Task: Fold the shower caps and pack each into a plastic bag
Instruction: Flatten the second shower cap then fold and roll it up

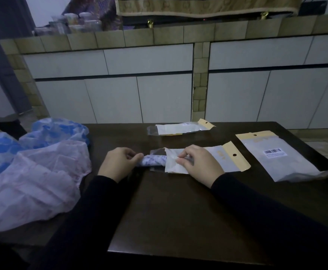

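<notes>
The left hand [118, 162] is pinching the outer end of a folded shower cap [153, 161] between thumb and curled fingers, and the cap, rolled into a narrow printed strip, is lying near the middle of the dark table [178, 211] with its other end sitting inside the mouth of a plastic bag [215, 159]. The right hand [200, 162] is gripping the bag's open flap, fingers curled over the white edge, and is resting on the bag itself. The bag is lying flat, its yellow header with a hang hole pointing toward the table's right edge. A second bag [180, 128] is lying close to the far edge of the table, well apart from the hands. A third bag [278, 155], showing a barcode label, is lying near the right edge. A pile of loose shower caps [34, 168], pale pink over blue-patterned ones, is covering the left edge of the table and hanging past it. Both forearms are wearing dark sleeves [266, 207].
</notes>
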Demonstrator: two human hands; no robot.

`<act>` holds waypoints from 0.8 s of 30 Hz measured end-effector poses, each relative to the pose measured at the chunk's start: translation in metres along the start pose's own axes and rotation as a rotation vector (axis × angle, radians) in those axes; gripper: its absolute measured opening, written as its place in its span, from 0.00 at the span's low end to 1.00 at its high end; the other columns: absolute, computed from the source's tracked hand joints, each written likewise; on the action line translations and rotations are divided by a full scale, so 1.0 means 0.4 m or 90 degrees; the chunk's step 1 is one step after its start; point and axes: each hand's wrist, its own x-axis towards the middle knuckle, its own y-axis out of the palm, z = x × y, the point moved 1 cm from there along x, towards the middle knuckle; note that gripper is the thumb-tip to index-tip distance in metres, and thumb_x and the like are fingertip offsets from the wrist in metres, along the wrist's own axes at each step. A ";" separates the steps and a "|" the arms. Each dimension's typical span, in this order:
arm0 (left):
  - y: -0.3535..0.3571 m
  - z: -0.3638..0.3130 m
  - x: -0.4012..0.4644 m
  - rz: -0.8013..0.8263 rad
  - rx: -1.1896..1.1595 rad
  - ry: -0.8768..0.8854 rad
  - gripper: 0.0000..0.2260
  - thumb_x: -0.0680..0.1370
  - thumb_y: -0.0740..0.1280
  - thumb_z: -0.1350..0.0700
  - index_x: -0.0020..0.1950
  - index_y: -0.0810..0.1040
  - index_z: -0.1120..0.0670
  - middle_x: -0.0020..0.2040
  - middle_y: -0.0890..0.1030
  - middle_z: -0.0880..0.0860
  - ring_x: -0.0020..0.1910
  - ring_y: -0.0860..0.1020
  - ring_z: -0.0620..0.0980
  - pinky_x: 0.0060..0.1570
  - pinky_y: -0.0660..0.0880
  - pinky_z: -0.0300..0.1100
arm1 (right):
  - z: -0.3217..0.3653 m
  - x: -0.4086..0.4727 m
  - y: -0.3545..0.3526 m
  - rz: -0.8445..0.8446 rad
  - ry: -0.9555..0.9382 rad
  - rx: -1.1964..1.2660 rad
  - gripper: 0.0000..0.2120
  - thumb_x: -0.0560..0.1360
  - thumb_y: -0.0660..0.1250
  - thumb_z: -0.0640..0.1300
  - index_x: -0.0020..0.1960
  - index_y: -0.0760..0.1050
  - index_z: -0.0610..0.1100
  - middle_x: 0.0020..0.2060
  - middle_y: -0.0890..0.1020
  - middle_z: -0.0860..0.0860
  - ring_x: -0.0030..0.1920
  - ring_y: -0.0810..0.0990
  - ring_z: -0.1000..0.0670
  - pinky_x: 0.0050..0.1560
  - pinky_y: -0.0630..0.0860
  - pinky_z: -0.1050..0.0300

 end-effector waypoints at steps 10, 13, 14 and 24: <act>0.049 -0.056 -0.025 0.038 -0.269 -0.021 0.06 0.73 0.74 0.50 0.48 0.82 0.48 0.38 0.84 0.48 0.37 0.80 0.41 0.37 0.73 0.32 | -0.010 -0.007 -0.042 0.099 -0.066 -0.021 0.13 0.79 0.63 0.51 0.62 0.77 0.54 0.60 0.77 0.58 0.61 0.70 0.59 0.65 0.68 0.59; 0.045 -0.047 -0.025 0.013 -0.212 -0.033 0.07 0.70 0.76 0.48 0.42 0.83 0.49 0.40 0.83 0.45 0.41 0.80 0.42 0.39 0.73 0.34 | -0.016 -0.018 -0.060 0.099 -0.105 -0.162 0.16 0.79 0.61 0.54 0.66 0.72 0.60 0.64 0.72 0.59 0.65 0.65 0.57 0.67 0.62 0.54; 0.047 -0.049 -0.027 0.008 -0.193 -0.037 0.07 0.70 0.76 0.48 0.42 0.83 0.49 0.40 0.83 0.45 0.41 0.79 0.41 0.37 0.71 0.32 | -0.016 -0.020 -0.064 0.096 -0.096 -0.180 0.17 0.78 0.61 0.56 0.67 0.71 0.61 0.63 0.71 0.59 0.65 0.65 0.56 0.67 0.62 0.54; 0.075 -0.135 -0.040 0.062 -0.289 -0.018 0.05 0.77 0.69 0.54 0.49 0.73 0.47 0.47 0.79 0.47 0.44 0.79 0.44 0.36 0.74 0.35 | -0.030 -0.023 -0.061 0.084 -0.051 -0.090 0.17 0.78 0.64 0.55 0.66 0.72 0.60 0.63 0.72 0.58 0.62 0.68 0.56 0.65 0.63 0.57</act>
